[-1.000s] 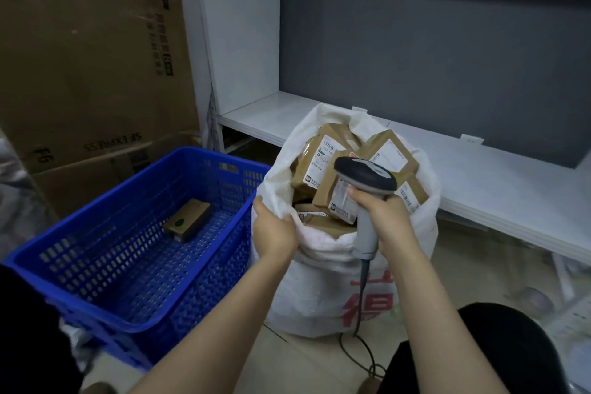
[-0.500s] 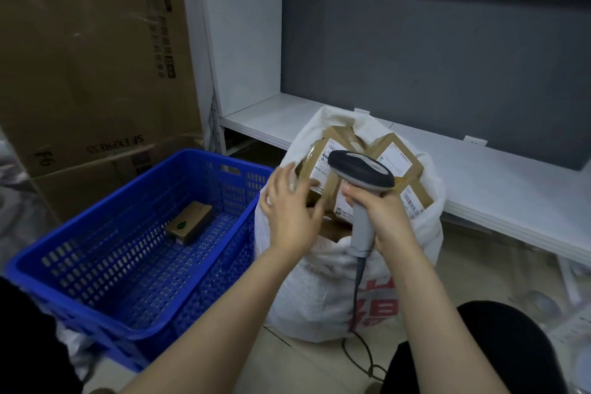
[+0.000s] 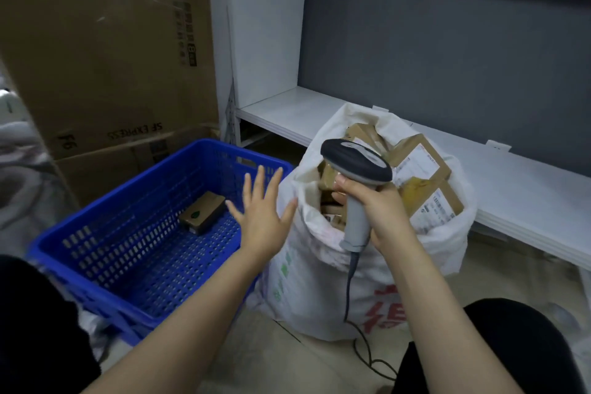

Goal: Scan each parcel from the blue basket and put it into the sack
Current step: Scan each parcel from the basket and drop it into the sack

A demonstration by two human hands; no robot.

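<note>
right grip (image 3: 383, 211) clamps scanner (image 3: 355, 163); left grip (image 3: 262, 221) spread over blue basket (image 3: 217, 145) holding one parcel (image 3: 203, 211); sack (image 3: 319, 281) brimful.

Grey wall (image 3: 447, 57), white shelf (image 3: 287, 112), possibly tiles (image 3: 281, 361)

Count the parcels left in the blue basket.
1. A brown parcel lies on the blue basket floor near its far end, beyond the left hand; some floor is hidden.

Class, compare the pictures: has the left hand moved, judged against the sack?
Yes. The left hand has swung left, off the sack's rim, and now reaches open over the blue basket toward the parcel inside.
</note>
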